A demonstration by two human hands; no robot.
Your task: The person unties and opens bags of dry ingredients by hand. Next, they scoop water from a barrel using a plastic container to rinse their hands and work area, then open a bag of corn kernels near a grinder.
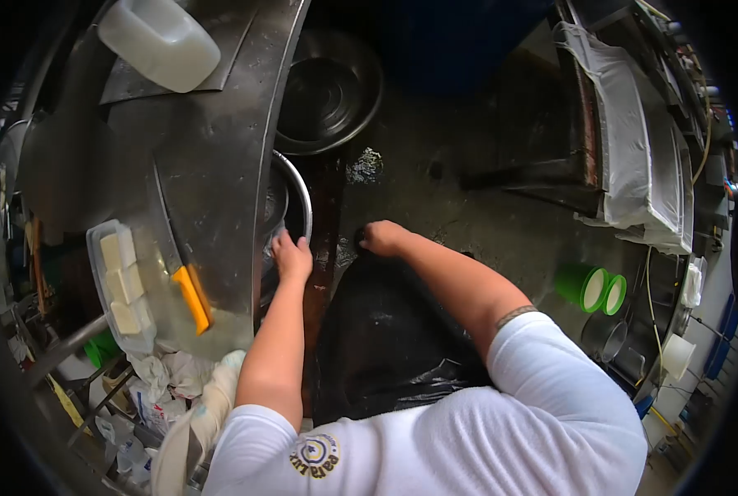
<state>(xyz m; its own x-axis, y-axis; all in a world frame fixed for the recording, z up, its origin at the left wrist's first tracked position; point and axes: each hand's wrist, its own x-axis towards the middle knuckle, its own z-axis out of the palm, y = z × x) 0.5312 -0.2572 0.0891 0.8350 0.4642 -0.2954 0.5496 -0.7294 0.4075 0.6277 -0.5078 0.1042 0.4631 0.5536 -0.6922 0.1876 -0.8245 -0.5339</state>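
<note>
The person's right hand (383, 238) is clenching its fingers on the gathered top of a black bag (390, 322), which is bulging in front of the body, its near end disappearing behind the white shirt (435, 446). The left hand (293, 258) is resting at the rim of a metal bowl (305, 194) that the table (208, 157) is partly hiding, and I cannot tell whether those fingers are gripping it. An orange-handled knife (190, 299) is lying beside a tub (142, 341) of pale blocks (124, 283).

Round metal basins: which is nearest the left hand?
The lower round metal basin in view, with its shiny rim by the left hand; the upper, darker round basin lies farther off.
</note>
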